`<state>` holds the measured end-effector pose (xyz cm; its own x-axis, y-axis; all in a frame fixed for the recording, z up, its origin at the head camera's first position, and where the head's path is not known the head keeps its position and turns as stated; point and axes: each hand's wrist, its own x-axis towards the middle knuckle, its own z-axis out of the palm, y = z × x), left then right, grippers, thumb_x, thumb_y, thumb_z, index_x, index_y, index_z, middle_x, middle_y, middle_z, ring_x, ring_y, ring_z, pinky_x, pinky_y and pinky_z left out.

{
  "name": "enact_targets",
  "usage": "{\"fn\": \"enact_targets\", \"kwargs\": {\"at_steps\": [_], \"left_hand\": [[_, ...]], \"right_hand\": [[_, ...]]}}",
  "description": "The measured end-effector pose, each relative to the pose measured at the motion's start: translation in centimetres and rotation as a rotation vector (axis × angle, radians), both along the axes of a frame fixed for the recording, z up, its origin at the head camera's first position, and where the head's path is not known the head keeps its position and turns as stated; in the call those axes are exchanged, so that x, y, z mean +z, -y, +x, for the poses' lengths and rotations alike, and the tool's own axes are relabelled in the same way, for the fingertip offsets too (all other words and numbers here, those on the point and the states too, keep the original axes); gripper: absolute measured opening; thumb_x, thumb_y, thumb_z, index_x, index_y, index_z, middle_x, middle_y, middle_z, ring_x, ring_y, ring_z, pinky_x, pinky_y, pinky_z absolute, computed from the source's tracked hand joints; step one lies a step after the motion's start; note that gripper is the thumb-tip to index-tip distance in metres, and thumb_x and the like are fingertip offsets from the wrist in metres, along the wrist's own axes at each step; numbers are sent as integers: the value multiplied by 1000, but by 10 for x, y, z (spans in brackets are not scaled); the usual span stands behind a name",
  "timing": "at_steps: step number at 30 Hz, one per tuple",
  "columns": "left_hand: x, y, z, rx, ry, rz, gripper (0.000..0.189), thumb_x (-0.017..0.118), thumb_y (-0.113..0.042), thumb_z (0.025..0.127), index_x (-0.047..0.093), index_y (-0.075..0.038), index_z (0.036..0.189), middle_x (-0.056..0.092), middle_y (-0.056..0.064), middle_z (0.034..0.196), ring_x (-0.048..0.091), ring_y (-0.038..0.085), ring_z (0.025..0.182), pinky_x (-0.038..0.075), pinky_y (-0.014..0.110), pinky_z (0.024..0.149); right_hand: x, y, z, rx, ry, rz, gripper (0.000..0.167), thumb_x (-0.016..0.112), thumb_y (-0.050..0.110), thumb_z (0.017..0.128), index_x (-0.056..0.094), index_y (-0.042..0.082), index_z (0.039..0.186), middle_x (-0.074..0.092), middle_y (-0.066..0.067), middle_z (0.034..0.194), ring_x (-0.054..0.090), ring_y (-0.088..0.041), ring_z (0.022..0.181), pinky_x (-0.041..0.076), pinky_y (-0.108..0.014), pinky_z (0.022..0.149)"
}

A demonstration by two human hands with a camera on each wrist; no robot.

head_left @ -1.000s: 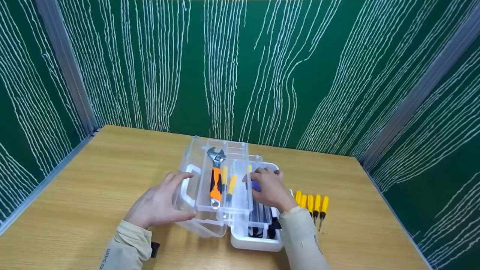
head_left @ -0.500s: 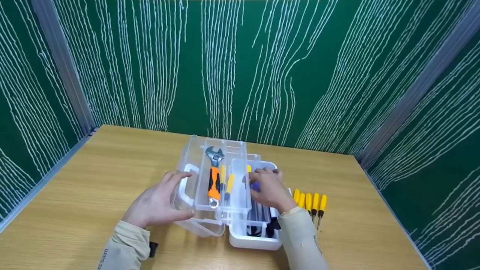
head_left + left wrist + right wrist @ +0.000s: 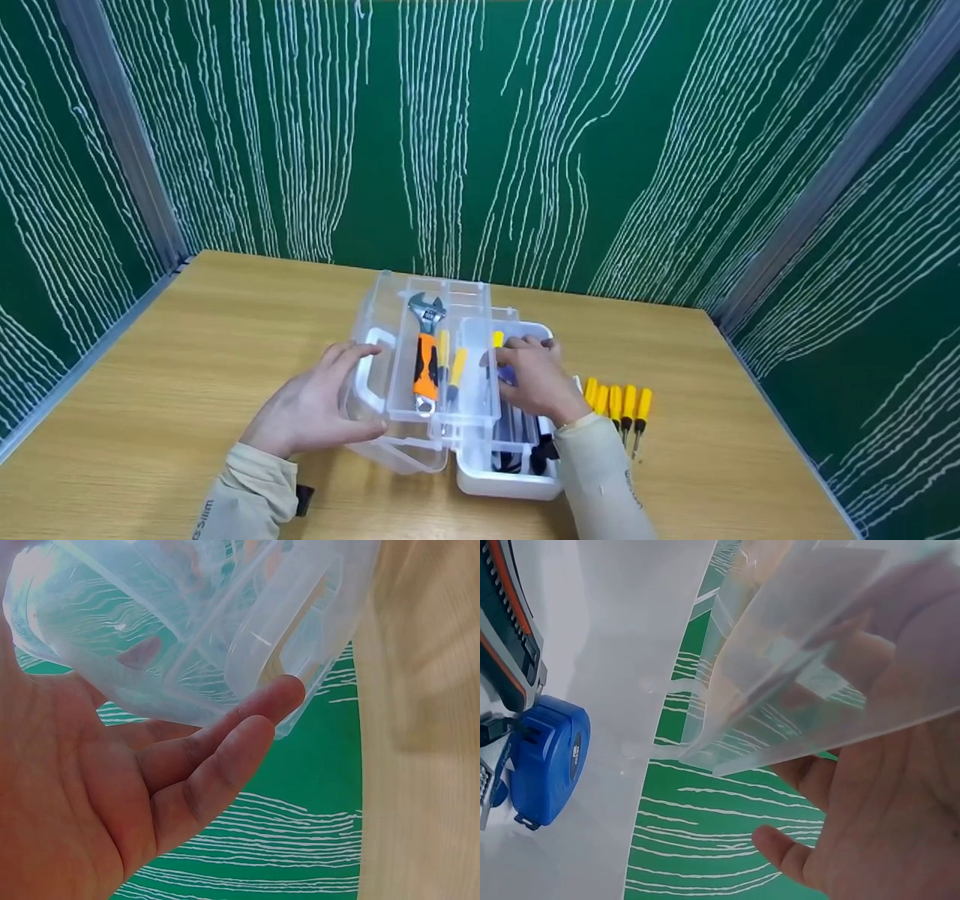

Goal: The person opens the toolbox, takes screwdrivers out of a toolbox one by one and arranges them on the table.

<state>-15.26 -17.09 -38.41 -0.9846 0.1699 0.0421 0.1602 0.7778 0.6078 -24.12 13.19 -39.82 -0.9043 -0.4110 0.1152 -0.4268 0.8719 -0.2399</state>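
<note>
A clear plastic toolbox lid [image 3: 375, 300] with a white handle [image 3: 370, 382] stands open on the left, my left hand [image 3: 307, 409] spread against its outer end. In the left wrist view its fingers [image 3: 247, 716] lie nearly straight by the handle. My right hand [image 3: 540, 379] holds the edge of a clear tray [image 3: 795, 720] over the white box base [image 3: 510, 486]; its fingertips partly show through the plastic. An adjustable wrench [image 3: 426, 365] with an orange grip lies in the clear trays, beside yellow-handled tools [image 3: 457, 367].
Several yellow-handled screwdrivers [image 3: 630, 405] lie right of the box. Inside the base are a blue tape measure [image 3: 551, 757], a utility knife [image 3: 510, 622] and dark items [image 3: 541, 454]. A small black object [image 3: 303, 500] shows beside the left sleeve. Green walls enclose the wooden table [image 3: 247, 322].
The whole head view shifts slightly, moving everything a little to the left. Both hands keep their places on the lid and tray.
</note>
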Motion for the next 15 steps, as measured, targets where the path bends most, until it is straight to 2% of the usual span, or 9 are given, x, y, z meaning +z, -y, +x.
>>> {"fn": "enact_targets", "kwargs": {"at_steps": [7,15], "left_hand": [[0,0,2,-1,-27,-19,89,81,-56,62,36,-45,138,41,-5,143,56,27,104,51,55,89],[1,-1,1,-2,-14,-17,89,80,-57,62,35,-45,138,41,-5,143,56,27,105,50,58,89]], "right_hand": [[0,-1,-1,42,-57,-30,16,67,29,89,71,22,103,68,4,99,52,-22,101,23,-66,106],[2,-4,-2,38,-15,-78,23,67,28,89,69,20,110,69,4,101,51,-23,105,20,-67,107]]}}
